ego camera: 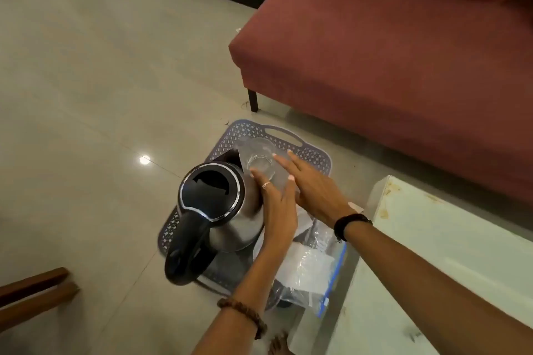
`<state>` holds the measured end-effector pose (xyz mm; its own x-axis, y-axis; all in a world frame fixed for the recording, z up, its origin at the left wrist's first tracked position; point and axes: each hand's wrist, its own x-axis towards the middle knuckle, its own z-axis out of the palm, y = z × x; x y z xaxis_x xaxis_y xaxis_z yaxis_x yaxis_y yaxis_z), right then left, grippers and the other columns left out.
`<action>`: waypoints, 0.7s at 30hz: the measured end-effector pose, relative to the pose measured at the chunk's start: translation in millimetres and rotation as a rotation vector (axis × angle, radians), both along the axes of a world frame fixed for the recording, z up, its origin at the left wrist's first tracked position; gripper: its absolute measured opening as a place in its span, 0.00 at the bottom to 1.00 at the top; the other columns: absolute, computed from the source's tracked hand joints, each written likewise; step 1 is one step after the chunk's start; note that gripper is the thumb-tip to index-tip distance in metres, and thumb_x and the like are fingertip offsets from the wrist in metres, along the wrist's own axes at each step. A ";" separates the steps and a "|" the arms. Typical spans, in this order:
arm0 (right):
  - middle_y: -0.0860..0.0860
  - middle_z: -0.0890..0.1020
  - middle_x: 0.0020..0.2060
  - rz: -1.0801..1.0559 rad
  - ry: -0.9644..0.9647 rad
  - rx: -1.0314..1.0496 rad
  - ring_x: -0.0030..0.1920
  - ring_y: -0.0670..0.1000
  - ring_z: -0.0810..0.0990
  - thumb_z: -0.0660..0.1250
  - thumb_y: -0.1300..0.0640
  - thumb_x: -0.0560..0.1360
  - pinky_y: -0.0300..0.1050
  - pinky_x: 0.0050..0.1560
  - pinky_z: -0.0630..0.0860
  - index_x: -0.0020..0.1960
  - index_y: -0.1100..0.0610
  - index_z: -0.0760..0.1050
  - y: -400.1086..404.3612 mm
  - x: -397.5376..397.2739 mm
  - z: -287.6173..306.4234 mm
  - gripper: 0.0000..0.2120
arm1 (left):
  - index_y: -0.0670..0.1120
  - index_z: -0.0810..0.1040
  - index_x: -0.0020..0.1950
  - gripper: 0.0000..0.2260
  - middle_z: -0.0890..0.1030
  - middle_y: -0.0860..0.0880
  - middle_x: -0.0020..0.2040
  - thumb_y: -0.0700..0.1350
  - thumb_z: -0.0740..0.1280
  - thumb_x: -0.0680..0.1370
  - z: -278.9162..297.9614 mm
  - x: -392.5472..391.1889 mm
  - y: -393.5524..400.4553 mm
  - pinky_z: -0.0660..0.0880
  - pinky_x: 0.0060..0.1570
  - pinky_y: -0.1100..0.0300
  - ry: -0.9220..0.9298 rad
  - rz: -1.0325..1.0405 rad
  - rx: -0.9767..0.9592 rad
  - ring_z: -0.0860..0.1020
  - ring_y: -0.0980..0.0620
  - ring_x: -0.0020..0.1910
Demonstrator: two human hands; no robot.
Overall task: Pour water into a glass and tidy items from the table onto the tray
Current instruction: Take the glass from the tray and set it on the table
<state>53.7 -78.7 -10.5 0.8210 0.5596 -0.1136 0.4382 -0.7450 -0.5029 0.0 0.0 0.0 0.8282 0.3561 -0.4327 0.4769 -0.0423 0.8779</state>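
Head view: a grey perforated tray (302,150) sits on the tiled floor, between a red sofa (389,52) and a pale table (447,253). On the tray stand a steel kettle (230,210) with black lid and handle, and a clear glass (259,161) just beyond the kettle's spout. A little water appears to lie in the bottom of the glass; the level is hard to read. A zip bag (314,268) holding white items lies on the tray's near side, partly over its edge.

Left hand (277,207): fingers straight, resting against the kettle's side and the glass, not curled round either. Right hand (311,187): fingers straight, laid along the other side of the glass. The two hands are close together, flanking the glass.

Judgement: the pouring looks done and the kettle, glass and bag are already gathered on the tray. The visible part of the table carries nothing, so the tidying seems near its end; what remains is probably settling the glass.
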 end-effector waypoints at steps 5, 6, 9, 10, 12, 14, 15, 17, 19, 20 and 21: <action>0.58 0.68 0.70 -0.036 0.117 0.039 0.65 0.58 0.72 0.64 0.56 0.77 0.53 0.61 0.73 0.65 0.51 0.69 28.5 30.8 -27.8 0.17 | 0.46 0.49 0.75 0.27 0.56 0.42 0.75 0.54 0.53 0.80 -10.8 39.9 8.5 0.52 0.74 0.47 0.035 0.396 -0.187 0.56 0.46 0.74; 0.56 0.73 0.65 -0.039 0.120 0.086 0.60 0.57 0.75 0.63 0.56 0.77 0.51 0.58 0.74 0.60 0.52 0.71 32.8 31.1 -34.1 0.12 | 0.46 0.49 0.75 0.27 0.57 0.41 0.75 0.54 0.53 0.80 -12.5 42.7 7.9 0.53 0.73 0.46 0.054 0.414 -0.184 0.56 0.46 0.74; 0.53 0.76 0.48 -0.108 0.070 0.197 0.43 0.50 0.75 0.60 0.60 0.78 0.44 0.43 0.72 0.45 0.51 0.68 37.8 29.3 -47.7 0.06 | 0.50 0.39 0.75 0.28 0.54 0.43 0.76 0.52 0.53 0.81 -20.1 43.8 2.6 0.53 0.73 0.46 0.041 0.387 -0.183 0.55 0.46 0.75; 0.53 0.75 0.44 -0.129 0.048 0.204 0.40 0.50 0.73 0.61 0.61 0.77 0.44 0.40 0.69 0.43 0.50 0.65 38.0 28.1 -51.8 0.08 | 0.51 0.37 0.75 0.29 0.52 0.44 0.77 0.51 0.52 0.81 -23.0 41.6 0.9 0.53 0.74 0.47 0.023 0.372 -0.179 0.54 0.47 0.75; 0.52 0.74 0.42 -0.148 0.019 0.221 0.38 0.48 0.70 0.62 0.62 0.76 0.40 0.37 0.66 0.41 0.51 0.66 35.8 23.2 -54.9 0.10 | 0.51 0.36 0.74 0.29 0.49 0.44 0.77 0.49 0.53 0.81 -25.4 36.3 -1.5 0.53 0.74 0.48 -0.011 0.351 -0.143 0.52 0.48 0.75; 0.55 0.78 0.46 -0.169 -0.026 0.263 0.39 0.46 0.71 0.65 0.60 0.76 0.33 0.35 0.64 0.42 0.54 0.70 28.5 15.8 -51.8 0.05 | 0.50 0.38 0.75 0.29 0.48 0.44 0.77 0.47 0.54 0.81 -25.5 31.7 -2.1 0.53 0.74 0.49 -0.048 0.328 -0.090 0.52 0.49 0.75; 0.57 0.79 0.49 -0.189 -0.051 0.285 0.40 0.46 0.72 0.66 0.59 0.75 0.29 0.37 0.64 0.43 0.57 0.73 23.0 12.2 -47.4 0.04 | 0.49 0.39 0.75 0.28 0.49 0.45 0.77 0.46 0.54 0.81 -23.8 29.8 -1.6 0.54 0.74 0.49 -0.068 0.318 -0.070 0.52 0.49 0.75; 0.58 0.80 0.54 -0.226 -0.104 0.322 0.43 0.49 0.77 0.69 0.57 0.73 0.29 0.42 0.70 0.44 0.60 0.74 10.1 3.0 -34.3 0.07 | 0.49 0.43 0.76 0.27 0.51 0.46 0.77 0.44 0.54 0.81 -14.9 23.7 0.2 0.55 0.74 0.51 -0.132 0.299 -0.069 0.54 0.51 0.75; 0.60 0.80 0.58 -0.225 -0.174 0.319 0.46 0.54 0.81 0.72 0.56 0.71 0.38 0.47 0.77 0.45 0.61 0.75 -6.8 -10.0 -19.0 0.09 | 0.51 0.47 0.76 0.25 0.57 0.48 0.76 0.43 0.54 0.81 -2.0 11.0 -2.1 0.60 0.71 0.56 -0.201 0.238 -0.073 0.60 0.53 0.73; 0.60 0.80 0.58 -0.217 -0.212 0.306 0.46 0.55 0.82 0.72 0.57 0.70 0.39 0.47 0.77 0.45 0.61 0.76 -16.8 -18.4 -10.7 0.09 | 0.52 0.50 0.75 0.24 0.62 0.49 0.74 0.43 0.54 0.81 5.6 1.7 -5.0 0.64 0.69 0.57 -0.230 0.182 -0.054 0.64 0.54 0.70; 0.61 0.80 0.58 -0.214 -0.251 0.291 0.45 0.55 0.83 0.73 0.58 0.69 0.37 0.46 0.76 0.44 0.61 0.76 -27.9 -27.5 -2.8 0.09 | 0.53 0.54 0.75 0.23 0.67 0.50 0.71 0.42 0.55 0.81 12.2 -8.5 -9.1 0.68 0.67 0.56 -0.245 0.125 -0.028 0.69 0.56 0.67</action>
